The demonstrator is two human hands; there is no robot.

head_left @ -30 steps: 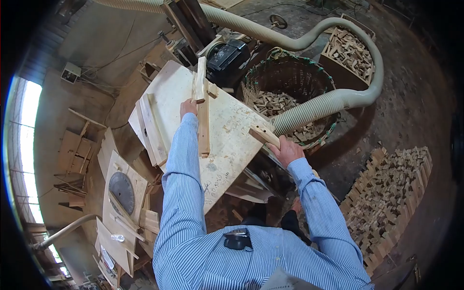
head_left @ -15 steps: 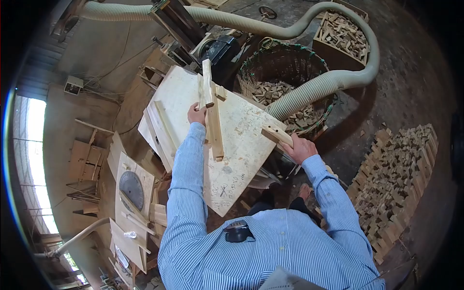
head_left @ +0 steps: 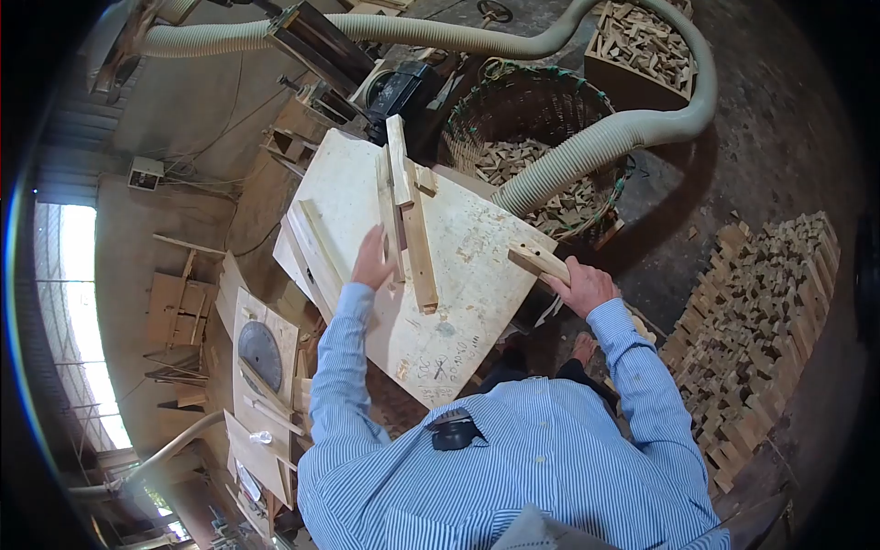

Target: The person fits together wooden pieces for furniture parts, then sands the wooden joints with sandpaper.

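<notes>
A short wooden block (head_left: 539, 259) is sticking out over the right edge of the plywood table (head_left: 458, 302), and the right hand (head_left: 583, 288) is closing its fingers around the block's near end. The left hand (head_left: 371, 261) is lying open, fingers spread, against the long wooden slats (head_left: 411, 220) running up the middle of the table, gripping nothing. Beyond the far edge a wicker basket (head_left: 541, 101) of offcuts is sitting under a pale dust hose (head_left: 587, 156)

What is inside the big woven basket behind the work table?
The woven basket holds many small wood offcuts. The dust hose lies across it and hides some of them; its bottom cannot be seen.
</notes>
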